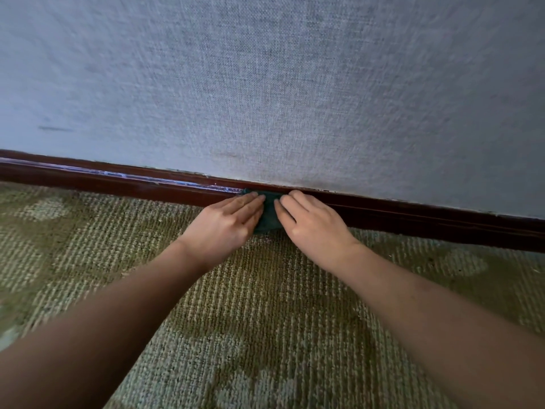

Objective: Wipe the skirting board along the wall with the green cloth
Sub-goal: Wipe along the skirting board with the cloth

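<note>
A dark brown skirting board [118, 181] runs along the foot of the grey textured wall [265, 84], sloping down to the right. The green cloth [269, 214] lies flat against the board at the centre, mostly covered by both hands. My left hand [227, 222] presses on its left part with straight fingers. My right hand [309, 219] presses on its right part, fingers straight and pointing at the board. Only a narrow strip of cloth shows between the hands.
Green and beige patterned carpet [250, 320] covers the floor below the board. To the left of the cloth the board's upper edge shows a shiny bluish streak [165, 179]. A dark mark [54, 129] sits on the wall at the left.
</note>
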A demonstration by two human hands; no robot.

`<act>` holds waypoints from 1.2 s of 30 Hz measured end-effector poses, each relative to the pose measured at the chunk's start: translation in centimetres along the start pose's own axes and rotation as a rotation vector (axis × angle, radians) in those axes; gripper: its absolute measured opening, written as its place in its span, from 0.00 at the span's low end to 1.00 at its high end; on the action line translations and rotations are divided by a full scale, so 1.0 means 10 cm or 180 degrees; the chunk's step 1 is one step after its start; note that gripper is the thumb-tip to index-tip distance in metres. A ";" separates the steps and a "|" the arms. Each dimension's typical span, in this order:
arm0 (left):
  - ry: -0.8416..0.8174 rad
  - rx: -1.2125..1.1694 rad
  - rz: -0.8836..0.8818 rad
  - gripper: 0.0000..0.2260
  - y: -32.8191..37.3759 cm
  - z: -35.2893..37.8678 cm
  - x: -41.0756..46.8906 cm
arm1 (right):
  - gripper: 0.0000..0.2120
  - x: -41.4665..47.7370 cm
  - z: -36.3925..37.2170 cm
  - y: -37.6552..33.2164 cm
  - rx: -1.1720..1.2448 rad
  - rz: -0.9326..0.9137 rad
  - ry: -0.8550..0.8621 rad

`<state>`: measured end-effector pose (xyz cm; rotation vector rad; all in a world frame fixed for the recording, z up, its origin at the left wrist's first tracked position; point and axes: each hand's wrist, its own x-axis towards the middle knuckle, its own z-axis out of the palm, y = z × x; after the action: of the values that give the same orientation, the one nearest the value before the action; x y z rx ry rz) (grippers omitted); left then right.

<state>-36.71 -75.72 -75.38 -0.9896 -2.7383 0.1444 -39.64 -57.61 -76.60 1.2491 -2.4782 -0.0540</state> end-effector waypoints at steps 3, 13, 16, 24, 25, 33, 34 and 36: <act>0.0030 0.0022 0.0069 0.22 0.02 0.03 -0.01 | 0.13 -0.01 -0.03 0.04 0.0015 -0.0090 0.0064; 0.0277 0.0160 0.0431 0.17 0.19 0.13 0.20 | 0.20 -0.30 -0.14 0.29 0.0135 -0.0071 -0.0181; 0.0313 0.0137 0.0539 0.15 0.30 0.16 0.29 | 0.21 -0.44 -0.16 0.37 0.0174 -0.0021 -0.0270; 0.0178 0.0261 0.0754 0.15 0.37 0.16 0.43 | 0.14 -0.62 -0.14 0.48 0.0073 0.0012 -0.0112; 0.0184 0.0270 0.0755 0.15 0.36 0.15 0.42 | 0.15 -0.61 -0.13 0.46 0.0051 0.0050 -0.0069; 0.0129 0.0086 0.0623 0.16 0.36 0.08 0.41 | 0.14 -0.50 -0.11 0.32 0.0127 0.0502 0.0094; 0.0124 0.0069 0.0613 0.16 0.36 0.08 0.41 | 0.14 -0.47 -0.12 0.31 0.0179 0.0563 0.0079; 0.0126 0.0059 0.0579 0.16 0.34 0.07 0.39 | 0.19 -0.43 -0.15 0.29 0.0211 0.0610 0.0030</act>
<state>-37.70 -70.60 -75.93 -1.2221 -2.6036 0.1780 -39.01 -52.28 -75.99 1.0282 -2.5979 0.0840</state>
